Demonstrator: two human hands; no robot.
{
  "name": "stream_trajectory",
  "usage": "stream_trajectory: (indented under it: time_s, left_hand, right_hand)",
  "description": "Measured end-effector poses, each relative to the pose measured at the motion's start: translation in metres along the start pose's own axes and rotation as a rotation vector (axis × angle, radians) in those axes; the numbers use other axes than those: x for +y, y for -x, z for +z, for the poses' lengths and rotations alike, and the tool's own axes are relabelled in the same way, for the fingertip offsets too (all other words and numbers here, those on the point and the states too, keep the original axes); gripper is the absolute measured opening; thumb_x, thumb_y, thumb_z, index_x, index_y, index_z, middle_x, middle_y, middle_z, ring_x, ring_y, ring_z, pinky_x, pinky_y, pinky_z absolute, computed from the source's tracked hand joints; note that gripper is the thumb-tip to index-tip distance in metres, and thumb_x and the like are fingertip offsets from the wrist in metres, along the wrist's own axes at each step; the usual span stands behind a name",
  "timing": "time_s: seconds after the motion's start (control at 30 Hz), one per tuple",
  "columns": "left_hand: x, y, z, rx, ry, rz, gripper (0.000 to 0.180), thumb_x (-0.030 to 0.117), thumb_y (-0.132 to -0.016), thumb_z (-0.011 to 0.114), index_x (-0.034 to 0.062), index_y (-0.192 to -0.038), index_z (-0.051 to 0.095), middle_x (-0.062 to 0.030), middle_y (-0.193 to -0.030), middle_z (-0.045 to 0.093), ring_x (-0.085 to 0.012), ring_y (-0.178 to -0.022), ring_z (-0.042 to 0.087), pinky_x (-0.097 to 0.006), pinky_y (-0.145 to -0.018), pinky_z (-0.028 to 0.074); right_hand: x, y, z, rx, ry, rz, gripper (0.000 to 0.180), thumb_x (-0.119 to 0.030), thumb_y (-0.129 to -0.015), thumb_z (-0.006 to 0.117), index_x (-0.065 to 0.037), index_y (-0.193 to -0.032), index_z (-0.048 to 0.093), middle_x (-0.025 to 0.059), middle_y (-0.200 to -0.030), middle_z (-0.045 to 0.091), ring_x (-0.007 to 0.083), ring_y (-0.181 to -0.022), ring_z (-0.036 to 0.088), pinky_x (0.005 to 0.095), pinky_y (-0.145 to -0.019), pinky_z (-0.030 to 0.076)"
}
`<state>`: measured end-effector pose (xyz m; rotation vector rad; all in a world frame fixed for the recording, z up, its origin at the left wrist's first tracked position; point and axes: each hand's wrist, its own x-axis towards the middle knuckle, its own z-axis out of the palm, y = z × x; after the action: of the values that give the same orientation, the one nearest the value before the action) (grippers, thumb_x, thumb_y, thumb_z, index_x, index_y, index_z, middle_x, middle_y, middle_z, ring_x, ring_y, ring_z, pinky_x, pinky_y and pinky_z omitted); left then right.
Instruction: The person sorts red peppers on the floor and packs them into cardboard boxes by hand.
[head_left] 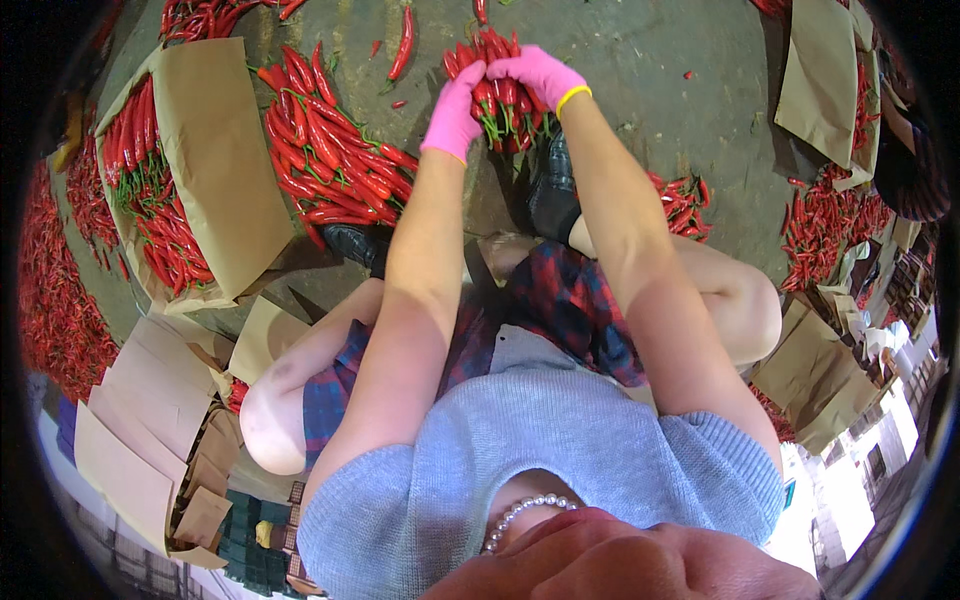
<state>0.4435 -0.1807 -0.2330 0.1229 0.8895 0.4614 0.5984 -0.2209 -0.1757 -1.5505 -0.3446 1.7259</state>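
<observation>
Bunch of red chillies (507, 92) is held between both hands over the floor, just ahead of the right shoe (553, 190), green stems mostly pointed back toward the body. Whether it's fully lifted can't be told from up here. It's gripped from one side by the pink-gloved left hand (455, 115) and from the other by the right hand (540, 72), fingers curled in around it with little gap, though some are hidden.

Looks like the gathering and evening-up step, tbh. Next, stems probably need to be lined up and the bunch kept snug so none get dropped.

To the left, the big loose pile (330, 150) is lying between the hands and a part-filled carton (225, 160), so its tall brown side would have to be cleared. More room is offered by the bare floor (650, 100) on the right; straight ahead, a stray chilli (403, 45) could get knocked.
</observation>
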Motion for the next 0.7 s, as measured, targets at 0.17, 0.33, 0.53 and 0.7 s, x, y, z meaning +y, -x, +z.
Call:
stream_trajectory:
  time_s: [0.17,0.33,0.53,0.7]
  left_hand:
    - [0.04,0.063,0.017,-0.125,-0.116,0.246,0.037,0.023,-0.098,0.059,0.0017,-0.127,0.06,-0.013,-0.117,0.069,-0.0263,-0.102,0.069,-0.043,-0.092,0.055]
    - [-0.003,0.102,-0.029,0.1,-0.116,0.028,0.039,0.021,-0.091,0.068,0.0006,-0.123,0.062,-0.0106,-0.112,0.069,-0.0218,-0.098,0.069,-0.038,-0.085,0.056]
    - [-0.013,0.102,-0.049,-0.055,-0.173,-0.063,0.041,0.015,-0.092,0.067,0.0032,-0.13,0.058,-0.0104,-0.118,0.068,-0.0222,-0.1,0.068,-0.039,-0.087,0.056]
    - [-0.038,0.074,-0.027,-0.051,-0.344,-0.115,0.038,0.024,-0.096,0.061,0.0034,-0.127,0.06,-0.0108,-0.117,0.07,-0.0224,-0.103,0.068,-0.038,-0.09,0.055]
  right_hand:
    - [-0.04,0.049,0.04,-0.082,0.08,-0.206,0.025,-0.014,-0.081,0.073,-0.006,-0.104,0.066,0.003,-0.079,0.068,0.0124,-0.06,0.064,0.0273,-0.048,0.049]
    - [0.039,0.062,0.06,0.007,-0.011,-0.035,0.029,-0.011,-0.078,0.072,-0.006,-0.105,0.065,0.0004,-0.083,0.066,0.0119,-0.069,0.061,0.0292,-0.057,0.049]
    - [0.085,0.076,0.062,0.05,-0.291,-0.066,0.039,-0.007,-0.075,0.077,-0.003,-0.11,0.059,0.0042,-0.088,0.068,0.0148,-0.078,0.064,0.0307,-0.069,0.052]
    - [0.09,0.095,0.047,0.324,-0.412,-0.15,0.04,0.0,-0.077,0.072,-0.002,-0.115,0.06,0.0046,-0.095,0.069,0.0156,-0.082,0.065,0.0309,-0.073,0.054]
